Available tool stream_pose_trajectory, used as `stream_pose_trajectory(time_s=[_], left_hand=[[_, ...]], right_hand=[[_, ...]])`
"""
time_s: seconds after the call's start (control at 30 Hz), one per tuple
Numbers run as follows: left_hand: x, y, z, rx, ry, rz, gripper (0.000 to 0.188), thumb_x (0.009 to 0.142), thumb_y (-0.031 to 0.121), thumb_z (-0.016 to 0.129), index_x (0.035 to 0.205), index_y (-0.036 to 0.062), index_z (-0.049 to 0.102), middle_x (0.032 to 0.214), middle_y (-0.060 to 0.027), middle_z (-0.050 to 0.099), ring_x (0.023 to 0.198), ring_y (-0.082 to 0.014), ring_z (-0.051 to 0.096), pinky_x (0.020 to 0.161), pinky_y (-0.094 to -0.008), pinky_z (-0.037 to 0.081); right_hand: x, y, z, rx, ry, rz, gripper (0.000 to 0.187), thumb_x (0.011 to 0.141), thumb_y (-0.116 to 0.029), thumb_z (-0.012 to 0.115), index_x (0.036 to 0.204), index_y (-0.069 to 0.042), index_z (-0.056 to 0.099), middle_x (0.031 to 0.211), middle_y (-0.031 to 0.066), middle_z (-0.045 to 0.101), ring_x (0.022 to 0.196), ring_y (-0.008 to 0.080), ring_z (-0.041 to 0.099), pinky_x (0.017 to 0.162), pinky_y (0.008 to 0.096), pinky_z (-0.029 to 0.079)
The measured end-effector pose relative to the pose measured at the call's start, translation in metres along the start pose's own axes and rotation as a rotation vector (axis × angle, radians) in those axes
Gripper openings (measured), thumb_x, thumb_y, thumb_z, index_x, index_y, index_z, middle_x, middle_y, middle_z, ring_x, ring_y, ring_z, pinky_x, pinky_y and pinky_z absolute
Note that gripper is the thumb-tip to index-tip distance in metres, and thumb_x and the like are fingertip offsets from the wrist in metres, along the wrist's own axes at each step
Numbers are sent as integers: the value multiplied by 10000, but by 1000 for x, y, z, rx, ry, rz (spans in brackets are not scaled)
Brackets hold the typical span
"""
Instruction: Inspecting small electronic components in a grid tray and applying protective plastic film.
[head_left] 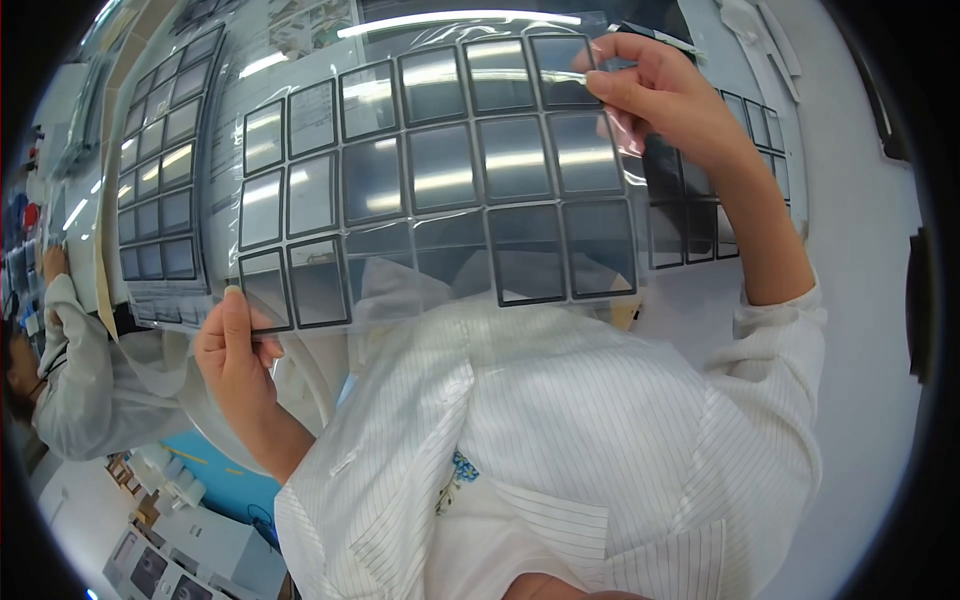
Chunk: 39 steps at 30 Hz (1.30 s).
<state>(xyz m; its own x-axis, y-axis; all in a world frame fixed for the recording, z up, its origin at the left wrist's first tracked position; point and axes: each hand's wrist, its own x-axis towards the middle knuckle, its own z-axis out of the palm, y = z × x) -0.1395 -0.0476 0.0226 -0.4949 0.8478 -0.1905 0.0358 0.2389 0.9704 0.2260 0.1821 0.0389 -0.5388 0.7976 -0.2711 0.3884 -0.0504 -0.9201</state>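
Plastic, clear: pinched sheet of dark-framed panels with grip of right hand at upper right, left hand at lower left; probably risked creasing from unsupported middle.

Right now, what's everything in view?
Held panel sheet: one, clear, dark-framed, upper middle
Left panels: several, dark-framed, upper left
Right panels: several, dark-framed, upper right
Blurred clutter: uncountable, mixed colours, far left
Co-worker: one, pale clothing, left edge
Surface: one, blue, lower left
Boxes: several, white, lower left
Striped shirt: one, white, lower middle
Left fingers: one hand, bare, held sheet's lower left corner
Right fingers: one hand, bare, its upper right corner
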Motion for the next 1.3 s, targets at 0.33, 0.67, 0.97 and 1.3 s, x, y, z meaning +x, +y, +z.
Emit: stream_pose_trajectory(time_s=[0.33,0.67,0.97,1.3], left_hand=[[-13,9,27,52,-11,33,339,998,233,566,747,15,629,616,-21,582,479,-61,488,455,-200,340],[-18,16,43,55,-104,5,346,1002,226,559,754,-4,637,627,-9,578,519,-45,499,482,-193,349],[-20,15,48,45,-167,-30,301,986,198,589,767,0,649,644,-1,588,546,-43,524,484,-190,331],[-20,19,62,82,-247,-30,367,1008,241,543,729,13,616,598,-12,573,510,-37,475,480,-184,337]], right_hand=[[-25,2,-15,-43,75,2,262,958,-213,565,1149,-35,547,572,-61,516,463,23,509,531,165,422],[-38,16,-28,-35,167,27,268,968,-232,577,1166,-53,545,626,-57,535,495,16,520,513,152,409],[-41,24,-37,-48,207,13,296,974,-261,582,1192,-65,545,631,-59,548,509,5,514,465,134,368],[-37,40,-59,-52,245,5,323,984,-282,573,1233,-77,546,645,-85,496,531,-16,487,470,132,336]])
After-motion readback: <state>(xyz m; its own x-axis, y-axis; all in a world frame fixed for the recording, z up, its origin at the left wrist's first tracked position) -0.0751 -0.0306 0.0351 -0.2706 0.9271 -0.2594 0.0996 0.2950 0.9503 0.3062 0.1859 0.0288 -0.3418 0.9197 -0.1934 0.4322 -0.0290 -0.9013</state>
